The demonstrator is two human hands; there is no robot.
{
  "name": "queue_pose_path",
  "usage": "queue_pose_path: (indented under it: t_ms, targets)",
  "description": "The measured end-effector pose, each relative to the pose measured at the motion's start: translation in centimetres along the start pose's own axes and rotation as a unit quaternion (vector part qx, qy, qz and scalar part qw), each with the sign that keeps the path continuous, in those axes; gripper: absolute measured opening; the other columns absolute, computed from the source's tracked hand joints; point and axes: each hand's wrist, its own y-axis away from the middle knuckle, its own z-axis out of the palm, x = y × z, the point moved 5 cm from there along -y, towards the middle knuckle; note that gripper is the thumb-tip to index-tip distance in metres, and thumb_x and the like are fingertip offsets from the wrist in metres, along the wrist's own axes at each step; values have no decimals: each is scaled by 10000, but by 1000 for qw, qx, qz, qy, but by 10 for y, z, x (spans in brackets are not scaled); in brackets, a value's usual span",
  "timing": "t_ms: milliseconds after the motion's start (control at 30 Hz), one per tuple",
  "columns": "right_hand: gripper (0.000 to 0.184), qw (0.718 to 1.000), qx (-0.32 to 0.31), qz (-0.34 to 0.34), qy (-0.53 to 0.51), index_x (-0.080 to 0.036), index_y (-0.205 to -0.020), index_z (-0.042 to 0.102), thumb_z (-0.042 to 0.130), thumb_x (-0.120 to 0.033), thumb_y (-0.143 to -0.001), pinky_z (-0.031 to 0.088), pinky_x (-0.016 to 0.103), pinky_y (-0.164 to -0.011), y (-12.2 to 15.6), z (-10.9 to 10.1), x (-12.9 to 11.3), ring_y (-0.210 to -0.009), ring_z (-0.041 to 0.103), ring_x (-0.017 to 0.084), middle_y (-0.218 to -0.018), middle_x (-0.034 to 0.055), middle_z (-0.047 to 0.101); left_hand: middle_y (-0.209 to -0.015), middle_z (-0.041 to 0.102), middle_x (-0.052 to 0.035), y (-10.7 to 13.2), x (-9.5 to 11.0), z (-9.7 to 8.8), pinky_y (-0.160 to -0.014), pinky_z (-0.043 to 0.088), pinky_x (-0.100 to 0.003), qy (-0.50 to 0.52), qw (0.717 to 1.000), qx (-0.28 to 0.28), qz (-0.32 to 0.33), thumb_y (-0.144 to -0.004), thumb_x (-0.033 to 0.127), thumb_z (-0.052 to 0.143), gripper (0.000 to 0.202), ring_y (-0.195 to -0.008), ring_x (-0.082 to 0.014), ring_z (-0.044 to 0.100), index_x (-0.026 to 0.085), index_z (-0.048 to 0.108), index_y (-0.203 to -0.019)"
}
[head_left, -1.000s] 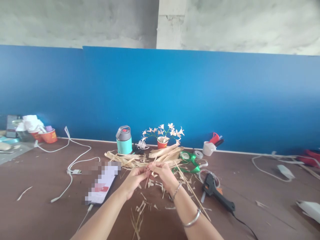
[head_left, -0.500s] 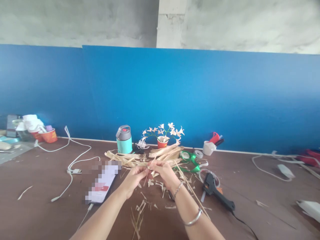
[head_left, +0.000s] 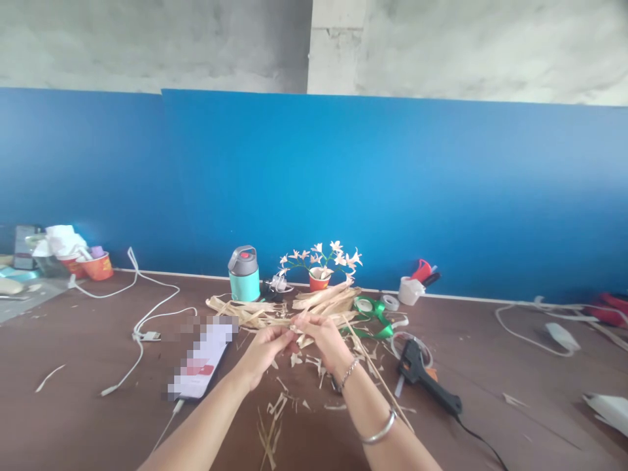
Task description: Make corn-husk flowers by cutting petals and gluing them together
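Since half a second ago, that thin strip sticking out toward the near side has slipped from view; otherwise barely anything's moved. Left hand [head_left: 265, 353] and right hand [head_left: 324, 339] meet, both pinching a small pale piece [head_left: 293, 328] between them, just on the near side of the dried husks [head_left: 326, 302]. Phone's [head_left: 206, 360] left, glue gun [head_left: 428, 378] right.

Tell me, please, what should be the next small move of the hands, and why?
Perhaps press the small pale piece gently with the right hand while the left hand steadies it. Both hands meet at it, seemingly pinching it, while the glue gun lies apart on the table, so this needs no new grip.
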Motion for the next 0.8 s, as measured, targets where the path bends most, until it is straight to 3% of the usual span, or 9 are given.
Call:
queue_pose_path:
  t_ms: [100, 267, 467, 633, 800]
  targets:
    - [329, 999, 38, -5, 2, -142, -554, 565, 760, -405, -527, 346, 232, -473, -1, -3, 1, -462, 485, 99, -504, -4, 574, -548, 610, -9, 1, 2, 2, -555, 342, -236, -10, 1000, -10, -3, -756, 453, 592, 329, -530, -124, 490, 134, 670, -762]
    - [361, 998, 64, -12, -2, -166, -538, 498, 755, -419, -532, 321, 219, -444, -3, -3, 1, -439, 450, 82, -482, -32, 532, -456, 519, 25, 3, 6, 4, -618, 370, -251, -20, 1000, -18, 10, -766, 449, 577, 330, -519, -125, 491, 136, 675, -736]
    - [371, 998, 53, -16, -1, -177, -532, 472, 768, -400, -517, 350, 219, -437, -2, -3, -1, -447, 470, 94, -486, -42, 516, -639, 660, -24, 3, 0, 5, -624, 393, -262, 1, 1000, -25, -19, -712, 422, 650, 301, -593, -146, 549, 149, 677, -839]
    - [366, 999, 32, -9, -10, -171, -535, 491, 775, -399, -494, 339, 213, -437, -1, 2, 3, -465, 450, 85, -521, -40, 528, -697, 688, -48, 1, -2, 4, -635, 408, -271, 7, 1000, -8, -3, -701, 416, 663, 299, -643, -166, 570, 134, 687, -797]
    - [339, 996, 90, -22, -13, -164, -486, 514, 759, -395, -522, 279, 222, -443, -3, -8, 1, -423, 341, 60, -440, -63, 434, -720, 712, -74, 1, -4, 3, -570, 391, -264, 0, 1000, -14, -19, -729, 450, 622, 324, -596, -165, 572, 132, 684, -748]
